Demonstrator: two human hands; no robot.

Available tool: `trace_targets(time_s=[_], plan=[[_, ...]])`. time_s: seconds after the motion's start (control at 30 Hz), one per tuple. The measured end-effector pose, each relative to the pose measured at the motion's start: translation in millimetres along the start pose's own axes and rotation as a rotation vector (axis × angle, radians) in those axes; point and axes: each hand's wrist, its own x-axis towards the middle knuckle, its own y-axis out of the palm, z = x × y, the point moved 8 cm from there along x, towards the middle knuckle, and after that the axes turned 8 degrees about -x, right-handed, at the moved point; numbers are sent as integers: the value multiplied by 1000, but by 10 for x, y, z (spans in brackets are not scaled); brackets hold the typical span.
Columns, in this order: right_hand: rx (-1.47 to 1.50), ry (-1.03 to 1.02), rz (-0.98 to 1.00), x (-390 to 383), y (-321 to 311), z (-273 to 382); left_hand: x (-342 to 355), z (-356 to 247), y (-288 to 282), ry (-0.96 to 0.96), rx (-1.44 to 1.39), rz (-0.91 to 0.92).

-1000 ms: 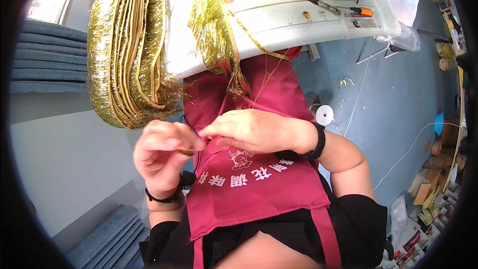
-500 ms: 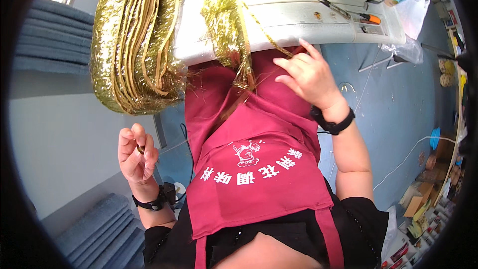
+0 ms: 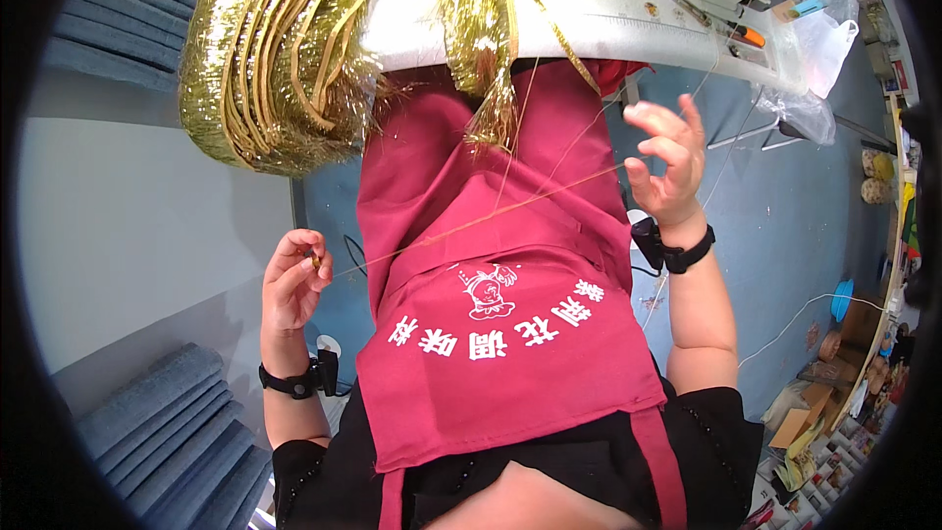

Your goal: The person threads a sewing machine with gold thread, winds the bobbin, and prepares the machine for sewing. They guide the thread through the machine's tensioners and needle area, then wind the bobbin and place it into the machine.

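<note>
My left hand (image 3: 295,280) is closed in a pinch on a small dark and gold piece (image 3: 316,261), too small to name. A thin brownish thread (image 3: 471,220) stretches from it across my apron to my right hand (image 3: 671,163). There the thread reaches the thumb tip, under curled fingers, while the forefinger points up. Beyond my hands, a gold tinsel strip (image 3: 475,15) hangs over the table edge, its frayed end above my lap. Beside it dangles a narrow gold band (image 3: 554,25). At far left bulges a thick folded bundle of gold tinsel fringe (image 3: 218,69).
The white table (image 3: 608,15) crosses the top of the view. Snips (image 3: 684,3) and an orange-handled tool (image 3: 743,34) lie at its right, near a clear plastic bag (image 3: 822,44). Blue folded fabric (image 3: 172,422) is at the lower left, and a cluttered shelf lines the right.
My right hand has moved right and toward me, away from the hanging tinsel. My left hand has shifted slightly right. The thread now shows stretched between both hands.
</note>
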Motion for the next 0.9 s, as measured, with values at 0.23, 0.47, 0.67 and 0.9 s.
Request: trace_targets(time_s=[0.23,0.47,0.67,0.9], plan=[[377,190,-411,-439,186,-83,-115,151,-184,-18,44,-62],[153,200,-9,-143,897,91,-186,173,-225,-7,43,-37],[253,-72,632,-120,1282,723,-211,147,-273,0,73,-13],[172,-107,575,-696,63,754,-194,192,-341,22,98,-13]])
